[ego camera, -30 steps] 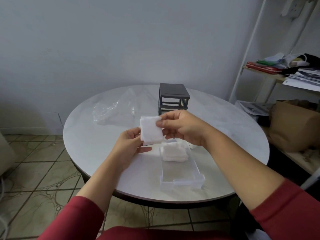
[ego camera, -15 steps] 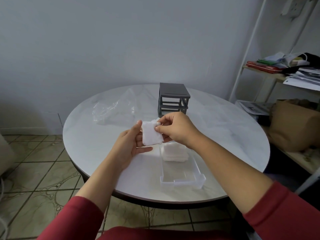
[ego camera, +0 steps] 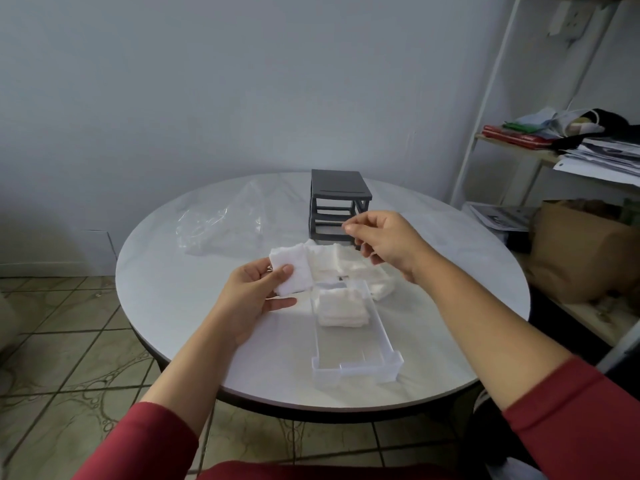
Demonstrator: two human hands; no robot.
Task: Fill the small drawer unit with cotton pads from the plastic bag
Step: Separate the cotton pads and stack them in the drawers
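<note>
The left hand (ego camera: 258, 294) gripped a stack of cotton pads (ego camera: 290, 273) over the round table (ego camera: 166, 289). The right hand (ego camera: 386, 242) hovered with its fingers curled, nothing visible in them. A second pad stack (ego camera: 341, 308) lay in the clear drawer (ego camera: 356, 367), near the grey drawer unit (ego camera: 337, 202).
</note>
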